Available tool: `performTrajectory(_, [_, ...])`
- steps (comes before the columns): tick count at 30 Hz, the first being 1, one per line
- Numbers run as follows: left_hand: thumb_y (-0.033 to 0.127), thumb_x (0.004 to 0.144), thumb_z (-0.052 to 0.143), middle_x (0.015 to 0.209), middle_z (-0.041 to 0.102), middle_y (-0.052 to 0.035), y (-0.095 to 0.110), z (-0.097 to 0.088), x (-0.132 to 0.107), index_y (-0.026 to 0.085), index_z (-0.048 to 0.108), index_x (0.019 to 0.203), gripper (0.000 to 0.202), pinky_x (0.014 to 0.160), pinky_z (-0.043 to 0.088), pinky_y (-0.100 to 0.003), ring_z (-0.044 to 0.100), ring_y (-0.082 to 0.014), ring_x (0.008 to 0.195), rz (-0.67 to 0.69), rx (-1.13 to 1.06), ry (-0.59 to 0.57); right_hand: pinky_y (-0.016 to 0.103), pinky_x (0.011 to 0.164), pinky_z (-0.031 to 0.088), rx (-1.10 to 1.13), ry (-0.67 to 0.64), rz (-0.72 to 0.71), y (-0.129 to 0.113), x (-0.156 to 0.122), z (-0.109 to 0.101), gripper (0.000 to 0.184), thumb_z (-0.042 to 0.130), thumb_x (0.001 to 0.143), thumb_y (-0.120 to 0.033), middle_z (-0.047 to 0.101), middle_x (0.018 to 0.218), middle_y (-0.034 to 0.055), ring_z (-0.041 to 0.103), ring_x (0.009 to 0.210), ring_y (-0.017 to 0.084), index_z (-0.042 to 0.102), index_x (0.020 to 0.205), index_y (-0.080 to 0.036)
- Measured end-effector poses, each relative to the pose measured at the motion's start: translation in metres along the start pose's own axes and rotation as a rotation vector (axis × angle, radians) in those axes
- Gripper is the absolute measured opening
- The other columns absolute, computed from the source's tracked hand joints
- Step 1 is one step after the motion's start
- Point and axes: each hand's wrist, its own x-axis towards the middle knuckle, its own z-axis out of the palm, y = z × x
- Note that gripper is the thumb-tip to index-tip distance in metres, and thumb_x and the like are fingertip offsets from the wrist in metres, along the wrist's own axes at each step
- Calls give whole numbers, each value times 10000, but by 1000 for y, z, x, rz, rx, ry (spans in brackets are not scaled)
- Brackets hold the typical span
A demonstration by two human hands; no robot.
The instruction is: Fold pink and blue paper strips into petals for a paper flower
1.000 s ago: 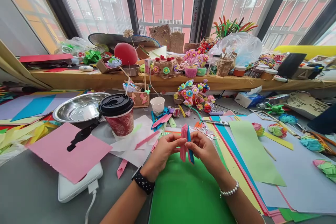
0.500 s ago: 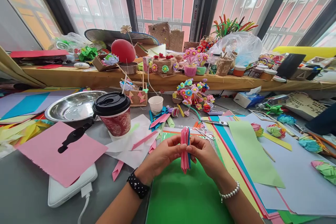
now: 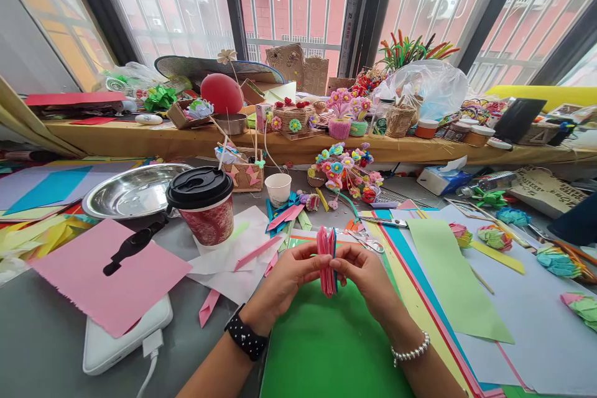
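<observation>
A bundle of folded paper strips (image 3: 326, 261), pink with blue along its right side, is held upright between both hands. My left hand (image 3: 301, 270) pinches it from the left, thumb across the near face. From the right, my right hand (image 3: 357, 264) grips its blue side with thumb and fingers. At the top the folds part into two groups. Beneath the hands lies a green mat (image 3: 336, 342). Beyond them on the table are folded pink paper pieces (image 3: 285, 216) among blue ones, and a pair of scissors (image 3: 370, 241) lies to the right.
To the left stand a lidded coffee cup (image 3: 205, 205), a steel bowl (image 3: 133, 189) and a white power bank (image 3: 125, 336) under pink paper (image 3: 112, 280). On the right lie stacked coloured sheets (image 3: 536, 336) and paper flowers (image 3: 557, 261). A crowded ledge (image 3: 186, 140) runs behind.
The top of the bundle has spread into two groups, with a gap between the folds. Both hands stay closed on it; the view has shifted slightly.
</observation>
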Motion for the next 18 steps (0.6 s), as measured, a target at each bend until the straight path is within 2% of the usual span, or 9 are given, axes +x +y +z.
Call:
performTrajectory(7, [296,664,639,922,647,-51,0,2,0,184,659,902,263,778,442,-282,578,-175,846,-4,52,18,224,461,420,-41,53,-23,0,0,0,204,688,605,-341,587,553,-13,514,468,96,614,633,-152])
performTrajectory(13, [304,677,628,935,644,-54,5,0,-2,197,641,960,302,808,431,-295,574,-183,881,-68,65,-42,216,441,428,-50,22,-18,-2,0,0,174,672,629,-320,589,536,-16,521,442,92,625,633,-152])
performTrajectory(18, [296,658,645,887,655,-53,2,-2,-1,172,669,877,253,777,431,-265,580,-172,845,-55,76,-18,210,429,412,-60,-2,-4,-2,0,0,175,675,619,-320,580,509,-21,509,427,89,628,621,-151])
